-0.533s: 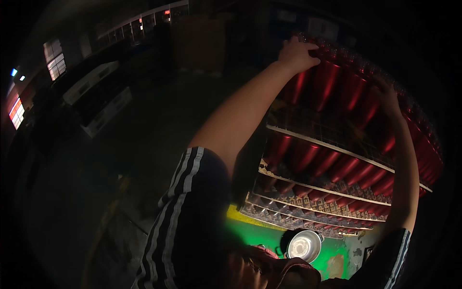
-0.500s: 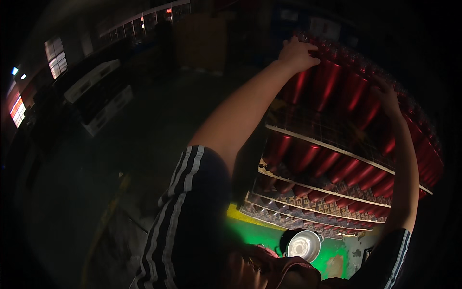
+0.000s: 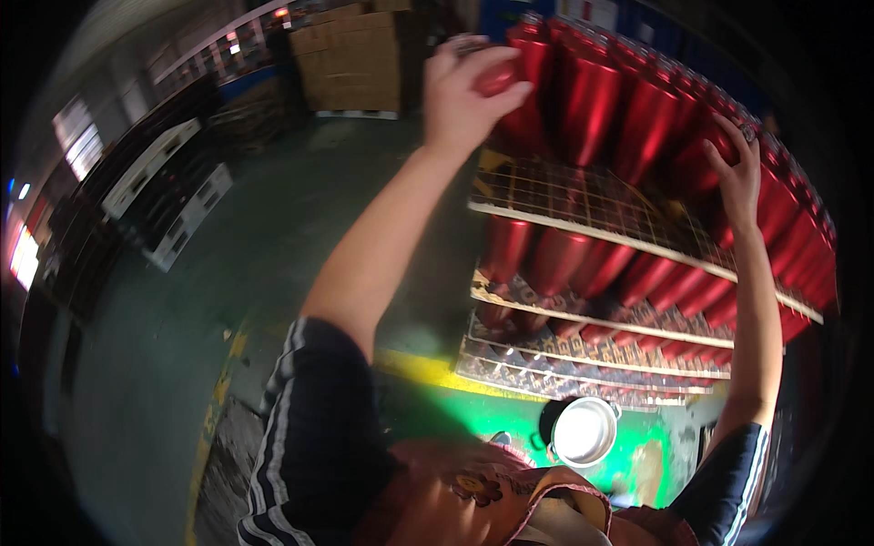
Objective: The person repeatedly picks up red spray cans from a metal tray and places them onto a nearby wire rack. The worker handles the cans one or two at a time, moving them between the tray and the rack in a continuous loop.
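Observation:
Rows of shiny red bottles (image 3: 583,100) with narrow silvery tops stand packed on the top layer of a tall stack. At the stack's near left corner, my left hand (image 3: 455,100) is closed around a red bottle (image 3: 496,79); only part of that bottle shows between fingers and thumb, beside the row. Farther right, my right hand (image 3: 742,168) curls its fingers and thumb against the upper part of another red bottle (image 3: 724,141) among the others. The lower part of that bottle is hard to separate from its neighbours.
Boards with pale edges (image 3: 601,232) separate the bottle layers below. A silver pot (image 3: 584,432) stands on the green floor near my feet. Cardboard boxes (image 3: 350,68) are stacked at the back, and pallets (image 3: 168,191) lie to the left. A yellow line (image 3: 214,409) crosses the floor.
My left hand has moved left, off the bottle tops, with a red bottle now in it. My right hand stays at the right side of the stack. The picture is brighter.

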A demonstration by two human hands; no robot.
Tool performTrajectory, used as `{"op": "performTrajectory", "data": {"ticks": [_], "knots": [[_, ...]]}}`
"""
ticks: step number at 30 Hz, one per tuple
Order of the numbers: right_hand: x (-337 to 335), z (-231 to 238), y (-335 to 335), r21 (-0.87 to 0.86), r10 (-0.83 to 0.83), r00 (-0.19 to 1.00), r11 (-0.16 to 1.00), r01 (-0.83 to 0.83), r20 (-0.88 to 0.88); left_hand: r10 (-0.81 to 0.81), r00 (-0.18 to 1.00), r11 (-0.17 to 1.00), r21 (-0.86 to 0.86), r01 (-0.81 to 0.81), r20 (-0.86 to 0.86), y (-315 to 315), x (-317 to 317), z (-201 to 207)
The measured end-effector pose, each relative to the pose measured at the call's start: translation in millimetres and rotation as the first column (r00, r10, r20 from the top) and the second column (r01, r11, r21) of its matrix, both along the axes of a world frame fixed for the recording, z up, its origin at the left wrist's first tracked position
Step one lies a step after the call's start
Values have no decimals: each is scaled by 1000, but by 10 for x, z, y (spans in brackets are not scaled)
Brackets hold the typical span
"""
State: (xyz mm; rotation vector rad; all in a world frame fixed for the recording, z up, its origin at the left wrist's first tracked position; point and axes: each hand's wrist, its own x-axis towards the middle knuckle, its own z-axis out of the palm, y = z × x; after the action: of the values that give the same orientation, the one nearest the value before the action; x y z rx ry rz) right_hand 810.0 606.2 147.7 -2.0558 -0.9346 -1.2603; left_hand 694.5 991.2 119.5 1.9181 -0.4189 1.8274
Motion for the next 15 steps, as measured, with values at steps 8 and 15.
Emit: {"op": "performTrajectory", "data": {"ticks": [8,15], "knots": [[-1974,-550,-781,550,-3,1000,835,-14,29,-765,593,469,-413,781,252,-374,-1325,-563],[-2658,-1849,-1721,914,309,880,303,268,-360,-979,12,-203,-978,55,204,-1997,-1107,-1808]]}}
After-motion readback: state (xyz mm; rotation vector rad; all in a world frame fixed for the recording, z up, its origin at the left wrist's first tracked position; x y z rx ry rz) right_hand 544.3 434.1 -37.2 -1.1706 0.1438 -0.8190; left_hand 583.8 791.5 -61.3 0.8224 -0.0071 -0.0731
